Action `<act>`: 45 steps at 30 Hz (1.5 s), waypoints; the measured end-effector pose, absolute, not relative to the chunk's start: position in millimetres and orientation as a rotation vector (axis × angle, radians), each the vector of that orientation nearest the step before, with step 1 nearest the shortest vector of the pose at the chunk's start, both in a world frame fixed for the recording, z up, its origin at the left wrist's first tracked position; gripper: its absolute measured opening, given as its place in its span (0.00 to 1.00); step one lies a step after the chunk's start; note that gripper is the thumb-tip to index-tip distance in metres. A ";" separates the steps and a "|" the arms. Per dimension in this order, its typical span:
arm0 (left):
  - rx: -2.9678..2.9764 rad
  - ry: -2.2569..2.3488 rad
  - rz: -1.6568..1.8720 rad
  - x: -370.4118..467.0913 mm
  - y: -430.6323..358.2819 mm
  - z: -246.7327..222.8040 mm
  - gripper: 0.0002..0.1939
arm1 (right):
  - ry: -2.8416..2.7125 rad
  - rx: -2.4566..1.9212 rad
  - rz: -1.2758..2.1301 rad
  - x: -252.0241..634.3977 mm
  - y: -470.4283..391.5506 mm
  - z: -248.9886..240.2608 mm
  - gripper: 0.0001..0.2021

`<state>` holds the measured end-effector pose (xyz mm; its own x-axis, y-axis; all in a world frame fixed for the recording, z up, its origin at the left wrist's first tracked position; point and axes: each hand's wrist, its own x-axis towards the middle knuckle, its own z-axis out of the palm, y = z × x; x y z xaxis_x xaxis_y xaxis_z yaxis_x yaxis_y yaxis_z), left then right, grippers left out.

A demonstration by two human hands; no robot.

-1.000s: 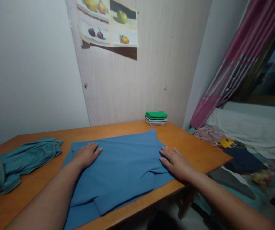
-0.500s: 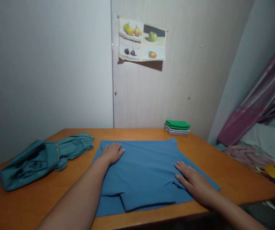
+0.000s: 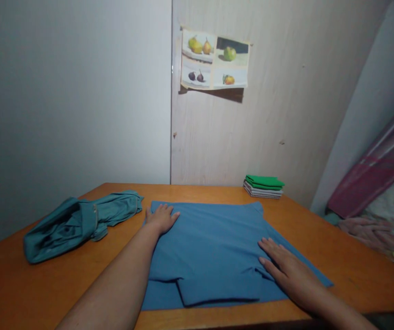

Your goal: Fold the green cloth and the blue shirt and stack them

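A blue cloth garment (image 3: 214,243) lies spread on the wooden table, with one part folded over toward the near edge and a few creases near the right side. My left hand (image 3: 162,218) rests on its far left part, fingers apart. Palm down, my right hand (image 3: 282,263) lies on the right side of the garment beside a small bunched crease, its fingers stretched out. Neither hand grips the fabric. The exact kind of garment cannot be made out.
A crumpled teal garment (image 3: 87,224) lies on the left of the table (image 3: 114,279). Folded green and checked cloths (image 3: 264,185) are stacked at the back right. Behind stands a wall with fruit pictures (image 3: 214,59). A pink curtain (image 3: 362,183) hangs at the right.
The camera view has turned slightly left, so everything appears shifted to the right. My left hand has slid slightly toward the garment's left edge; the right looks still on the cloth.
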<state>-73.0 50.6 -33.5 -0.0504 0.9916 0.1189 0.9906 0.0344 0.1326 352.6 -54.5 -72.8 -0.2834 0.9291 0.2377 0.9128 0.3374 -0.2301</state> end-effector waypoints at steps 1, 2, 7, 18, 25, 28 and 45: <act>2.168 2.266 0.285 -73.0 49.6 -32.5 0.32 | -2.275 -1.636 0.076 351.8 -55.2 -72.9 0.32; 2.182 2.272 0.291 -72.4 48.6 -31.7 0.31 | -2.265 -1.634 0.089 351.2 -56.1 -72.7 0.32; 2.342 2.178 0.344 -65.0 45.7 -29.8 0.30 | -2.174 -1.575 0.312 354.2 -54.6 -63.9 0.29; 2.375 2.018 0.303 -80.0 57.2 -48.2 0.36 | -1.275 -1.529 0.897 402.6 78.3 -8.6 0.09; 2.363 1.822 0.378 -57.5 88.4 -7.6 0.27 | -1.096 -1.475 1.008 409.2 133.5 -24.7 0.05; 2.327 1.719 0.516 1.1 106.8 20.4 0.23 | -1.078 -1.400 1.012 402.8 139.3 -37.9 0.02; 2.099 1.707 0.553 231.5 154.2 -16.5 0.23 | -1.089 -1.028 1.295 391.5 130.6 -31.0 0.25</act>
<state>231.5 154.2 -16.5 0.1856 0.9805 0.0643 0.8317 -0.1916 0.5212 391.5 130.6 -31.0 -0.0210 0.9993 0.0303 -0.2010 0.0254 -0.9793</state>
